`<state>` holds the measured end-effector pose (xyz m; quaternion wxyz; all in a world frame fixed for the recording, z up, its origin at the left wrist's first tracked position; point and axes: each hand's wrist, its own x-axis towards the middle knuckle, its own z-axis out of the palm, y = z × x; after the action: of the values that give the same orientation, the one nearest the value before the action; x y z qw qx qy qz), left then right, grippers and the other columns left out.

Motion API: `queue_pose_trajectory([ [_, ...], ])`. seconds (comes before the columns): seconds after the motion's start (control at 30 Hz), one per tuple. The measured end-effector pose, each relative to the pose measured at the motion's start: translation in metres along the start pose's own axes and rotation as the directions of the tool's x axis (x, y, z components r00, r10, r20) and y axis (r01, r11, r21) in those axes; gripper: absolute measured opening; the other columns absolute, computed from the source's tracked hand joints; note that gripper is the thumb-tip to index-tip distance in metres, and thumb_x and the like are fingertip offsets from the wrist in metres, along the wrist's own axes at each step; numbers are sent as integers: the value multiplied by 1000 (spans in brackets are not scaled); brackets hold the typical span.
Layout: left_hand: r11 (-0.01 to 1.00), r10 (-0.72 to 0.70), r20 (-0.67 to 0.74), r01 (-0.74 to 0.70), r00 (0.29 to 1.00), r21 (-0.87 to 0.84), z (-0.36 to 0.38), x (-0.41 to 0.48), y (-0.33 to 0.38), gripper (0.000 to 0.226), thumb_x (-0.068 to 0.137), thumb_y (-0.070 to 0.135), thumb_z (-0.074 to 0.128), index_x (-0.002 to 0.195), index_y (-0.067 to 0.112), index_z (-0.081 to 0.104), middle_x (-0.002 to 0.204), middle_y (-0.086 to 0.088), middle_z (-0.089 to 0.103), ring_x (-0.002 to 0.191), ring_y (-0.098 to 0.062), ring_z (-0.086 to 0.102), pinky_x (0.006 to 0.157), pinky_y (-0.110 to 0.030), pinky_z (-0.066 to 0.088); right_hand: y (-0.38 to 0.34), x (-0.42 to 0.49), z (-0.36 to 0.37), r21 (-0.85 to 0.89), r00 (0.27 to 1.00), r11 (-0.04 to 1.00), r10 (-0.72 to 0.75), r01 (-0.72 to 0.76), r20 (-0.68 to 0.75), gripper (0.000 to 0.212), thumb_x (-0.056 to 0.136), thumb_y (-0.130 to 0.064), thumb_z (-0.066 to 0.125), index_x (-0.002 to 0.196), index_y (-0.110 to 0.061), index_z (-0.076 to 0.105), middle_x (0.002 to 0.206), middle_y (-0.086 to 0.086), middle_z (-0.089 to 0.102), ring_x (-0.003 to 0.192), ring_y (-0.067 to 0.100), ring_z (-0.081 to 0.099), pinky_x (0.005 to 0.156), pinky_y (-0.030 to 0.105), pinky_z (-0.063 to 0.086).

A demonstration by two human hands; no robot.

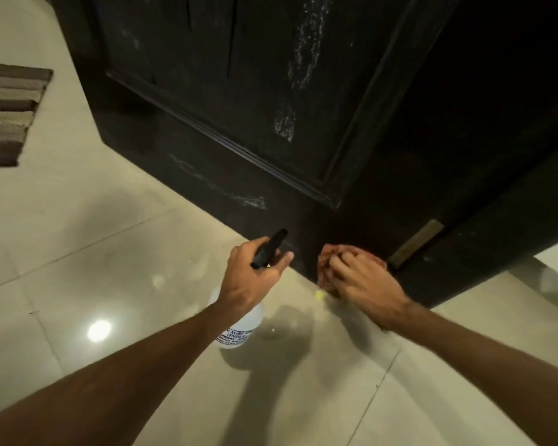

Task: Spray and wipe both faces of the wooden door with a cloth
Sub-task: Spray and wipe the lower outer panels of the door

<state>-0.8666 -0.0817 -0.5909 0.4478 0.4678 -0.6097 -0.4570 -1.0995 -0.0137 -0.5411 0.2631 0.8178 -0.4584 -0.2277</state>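
At the far left a striped brown mat [10, 114] lies on the glossy pale tiled floor [78, 252], and nearer the middle a round glare of light [99, 330] shines off a tile. The left hand [248, 281] comes next, its fingers [239, 252] wrapped closed round the neck of a spray bottle [242, 329]; the black spray head sticks up out of the fist and points toward the foot of the door, while the white body with printed lettering hangs below the wrist, above the floor. Behind and above stands the dark wooden door [239, 75], its panelled face streaked with whitish wet marks [303, 59] that run down toward the bottom rail. Just right of the bottle, at the door's lower corner, a bunched reddish cloth [327, 255] is pressed against the wood by the right hand [364, 281], whose bent fingers grip it from above. A small yellow speck [319, 295] lies on the floor under the cloth, and further right a tan strip [414, 243] shows on the door's edge
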Motion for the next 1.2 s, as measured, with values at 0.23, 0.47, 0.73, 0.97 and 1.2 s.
queue_pose_trajectory([
  [0.23,985,-167,-44,168,985,25,-14,-2,-27,33,86,43,83,73,16,68,51,9,57,48,-13,47,58,-34,47,-6,38,-5,-89,998,996,-13,8,-65,51,90,-19,35,129,-10,68,135,18,55,116,37,46,83,44,47],
  [0.47,986,-128,-77,135,989,102,-48,16,-15,38,85,49,79,71,17,64,55,4,56,56,-31,52,61,-51,58,32,66,-49,2,944,978,204,-211,-259,55,81,-16,54,136,-11,62,139,22,54,126,40,40,99,50,33],
  [0.73,990,-110,-161,123,981,72,-83,30,5,46,78,55,72,85,9,74,61,-14,63,50,-25,50,53,-46,53,-5,102,-12,-146,975,966,-221,215,-27,61,95,-22,30,154,-10,42,163,17,31,152,34,27,122,49,-20],
  [0.97,989,-72,-140,89,988,121,-118,55,9,22,90,33,79,91,12,75,72,-20,67,48,-16,51,48,-32,46,-23,157,-7,-131,964,956,-267,262,-18,56,105,-23,29,159,-8,24,168,20,8,156,37,3,123,50,-16],
  [1.2,989,-97,-104,108,990,103,-115,102,44,34,86,41,80,100,11,74,78,-19,69,48,-12,51,49,-34,52,-1,151,-24,23,977,980,-200,199,77,58,105,-23,29,159,-4,22,168,21,8,157,35,2,113,44,-26],
])
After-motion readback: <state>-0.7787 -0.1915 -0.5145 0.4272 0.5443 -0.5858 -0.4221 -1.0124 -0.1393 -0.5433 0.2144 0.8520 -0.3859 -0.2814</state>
